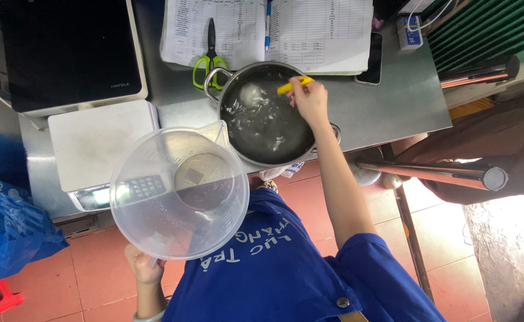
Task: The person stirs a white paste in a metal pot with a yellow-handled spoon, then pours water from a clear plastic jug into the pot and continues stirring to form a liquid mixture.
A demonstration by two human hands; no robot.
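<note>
Spanning the upper half of the frame, a stainless steel table [393, 101] carries everything else: a black induction cooktop [71, 50] fills the upper left, and a white digital scale [95, 143] sits just below it at left centre. Held up in front of the scale, a large clear plastic measuring jug [179, 192] occupies the middle of the frame, its spout pointing toward the pot; the left hand [144, 266], low and left of centre, is clenched around the jug's handle. Just right of the jug, a steel pot [268, 113] of clear liquid stands at upper centre. Over its far rim, the right hand [310, 100] grasps a small yellow handle [293, 85], whose working end cannot be made out. Printed sheets [274, 30] lie along the top edge, with green-handled scissors [210, 59] resting on them beside the pot's handle.
</note>
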